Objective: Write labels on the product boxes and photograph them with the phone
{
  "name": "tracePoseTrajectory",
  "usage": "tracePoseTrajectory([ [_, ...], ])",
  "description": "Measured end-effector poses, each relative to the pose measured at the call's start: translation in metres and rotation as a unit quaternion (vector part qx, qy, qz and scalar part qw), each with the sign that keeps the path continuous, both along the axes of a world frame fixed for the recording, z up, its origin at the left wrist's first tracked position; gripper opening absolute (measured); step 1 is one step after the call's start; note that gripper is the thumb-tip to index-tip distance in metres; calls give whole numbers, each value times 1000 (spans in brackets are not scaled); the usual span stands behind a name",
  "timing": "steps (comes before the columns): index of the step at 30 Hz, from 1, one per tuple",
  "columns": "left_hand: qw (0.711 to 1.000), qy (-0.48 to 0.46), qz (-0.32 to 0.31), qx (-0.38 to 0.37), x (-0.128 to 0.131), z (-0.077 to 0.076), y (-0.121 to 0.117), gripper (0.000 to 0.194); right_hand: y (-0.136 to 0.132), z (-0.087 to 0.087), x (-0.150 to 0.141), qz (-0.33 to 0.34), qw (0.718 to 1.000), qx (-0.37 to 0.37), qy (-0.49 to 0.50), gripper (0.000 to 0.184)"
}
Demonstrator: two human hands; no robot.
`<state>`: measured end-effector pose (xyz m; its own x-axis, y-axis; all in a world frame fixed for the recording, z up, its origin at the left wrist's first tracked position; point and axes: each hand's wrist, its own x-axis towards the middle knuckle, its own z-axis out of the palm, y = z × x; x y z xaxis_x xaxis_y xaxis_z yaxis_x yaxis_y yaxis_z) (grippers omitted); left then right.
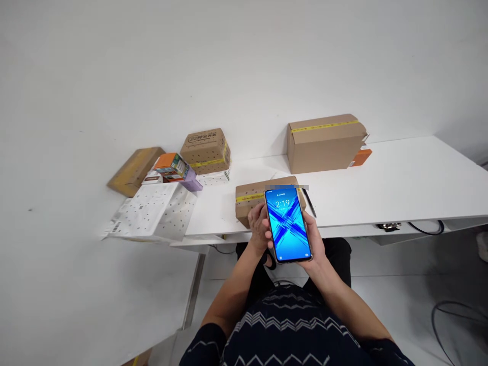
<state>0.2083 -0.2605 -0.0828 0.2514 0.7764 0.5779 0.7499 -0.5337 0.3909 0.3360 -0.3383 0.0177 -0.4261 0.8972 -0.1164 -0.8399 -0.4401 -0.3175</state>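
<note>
A phone [288,226] with a lit blue lock screen reading 2:19 faces up at me. My right hand [314,244] is shut on it, the palm behind the right edge and fingertips wrapped round the left edge. Just left of the phone is my left hand [259,234], its fingers curled in front of a cardboard box [247,195]. The phone hides part of that hand, and what it holds, if anything, I cannot make out. Yellow tape runs along this box, which lies at the table's front edge. A thin black pen-like item [309,202] lies right of it.
On the white table [400,183] stands a large taped carton [324,147], with an orange box [361,157] beside it. At left are a printed carton [206,151], another carton [135,170], an orange-topped box [171,165], a purple box [192,180] and a white dotted package [152,211].
</note>
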Motion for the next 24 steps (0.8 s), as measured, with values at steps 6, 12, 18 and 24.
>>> tracePoseTrajectory([
  [6, 986, 29, 1, 166, 8, 26, -6, 29, -7, 1, 28, -112, 990, -15, -88, 56],
  [12, 985, 39, 23, 166, 12, 28, -5, 24, -6, -18, 92, -347, 887, -38, -302, 56],
  [18, 988, 34, 20, 149, 11, 26, -6, 26, 7, -73, 155, -348, 550, -125, -749, 61],
  [24, 983, 43, 15, 177, 10, 30, -7, 24, 23, -103, 174, -169, 269, -54, -946, 57],
])
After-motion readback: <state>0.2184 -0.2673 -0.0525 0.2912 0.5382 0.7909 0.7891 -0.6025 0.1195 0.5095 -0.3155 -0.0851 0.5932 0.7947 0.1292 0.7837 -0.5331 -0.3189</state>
